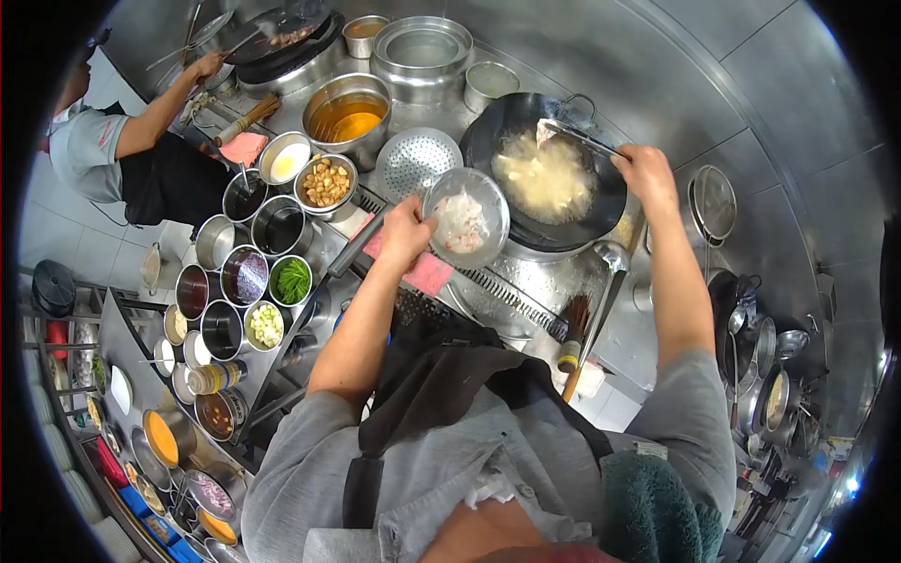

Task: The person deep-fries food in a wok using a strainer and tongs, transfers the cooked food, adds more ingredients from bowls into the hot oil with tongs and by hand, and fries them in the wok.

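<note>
The wall (788,113) is shiny metal, the floor (89,258) pale tile, with bluish light (852,485) at right.

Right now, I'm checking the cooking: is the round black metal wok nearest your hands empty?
No, pale yellow frothy food lies inside the wok.

Steel stove (502,296) and grey side bench (131,345) closely laden

On the stove a black wok (610,188) is carried, with a wide steel pot (422,94) and a pot of orange liquid (357,120) set beyond its left side. On the bench, steel tubs (222,328) are crowded together — one filled with green vegetables (291,281) — and a labelled jar (217,377) is lodged among them.
</note>
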A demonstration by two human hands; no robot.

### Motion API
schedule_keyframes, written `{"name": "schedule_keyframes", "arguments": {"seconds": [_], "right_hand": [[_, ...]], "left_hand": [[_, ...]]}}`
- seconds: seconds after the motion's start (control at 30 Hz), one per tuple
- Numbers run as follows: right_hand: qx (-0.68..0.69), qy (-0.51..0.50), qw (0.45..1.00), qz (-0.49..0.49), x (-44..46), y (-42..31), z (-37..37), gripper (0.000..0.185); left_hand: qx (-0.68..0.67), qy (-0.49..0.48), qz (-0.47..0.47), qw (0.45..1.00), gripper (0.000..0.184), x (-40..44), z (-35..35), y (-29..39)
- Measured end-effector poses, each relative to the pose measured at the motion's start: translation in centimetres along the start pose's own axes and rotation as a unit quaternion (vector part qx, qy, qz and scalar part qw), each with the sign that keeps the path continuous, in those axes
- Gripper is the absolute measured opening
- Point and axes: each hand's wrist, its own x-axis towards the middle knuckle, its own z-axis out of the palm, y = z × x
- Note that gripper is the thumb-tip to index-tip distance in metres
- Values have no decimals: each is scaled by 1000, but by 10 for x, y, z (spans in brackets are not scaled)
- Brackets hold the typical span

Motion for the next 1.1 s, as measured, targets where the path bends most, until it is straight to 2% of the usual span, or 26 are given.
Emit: {"name": "schedule_keyframes", "arguments": {"seconds": [0.13,0.23,0.27,0.3,0.4,0.47,0.53,0.6,0.7,0.73,0.8,0.87,0.93,0.97,1.07,1.1], "right_hand": [[-43,-11,999,23,54,10,41,20],[-26,8,997,76,66,2,43,26],[-24,2,997,73,63,0,38,26],[-4,36,998,46,60,3,34,27],[62,83,994,-33,28,-8,7,32],[130,36,990,-49,-15,-36,-20,29],[137,29,979,-145,-51,-41,-14,28],[119,-62,973,-189,-79,-54,-14,25],[75,-96,955,-269,-103,-54,7,21],[72,-94,958,-261,-105,-56,9,21],[-28,-142,962,-232,-103,-57,12,18],[-36,-132,966,-218,-100,-49,15,17],[46,-48,973,-219,-98,-40,14,11],[59,-53,978,-195,-98,-38,6,16],[107,-16,981,-159,-95,-28,-7,18],[119,-17,987,-111,-93,-25,-11,20]], "left_hand": [[-1,13,-42,999,21,4,-1,-19],[5,35,-14,999,12,-4,-8,-19],[-51,28,-56,997,12,-9,-13,-9],[-107,21,-98,989,13,-14,-16,-2],[-113,38,-83,989,19,-12,-20,-6],[-111,41,-67,991,18,-9,-21,-5],[-70,64,-18,995,17,-4,-18,-6],[-79,47,-27,995,16,-2,-17,4],[-81,24,-16,996,15,1,-10,15],[-75,25,-1,997,14,3,-7,17],[-57,13,26,998,14,2,-1,24],[-6,-9,-13,1000,13,-4,0,40],[29,3,26,999,13,6,8,20],[65,19,61,996,13,11,11,7],[78,37,83,993,16,9,10,6],[77,38,84,993,16,11,10,1]]}}
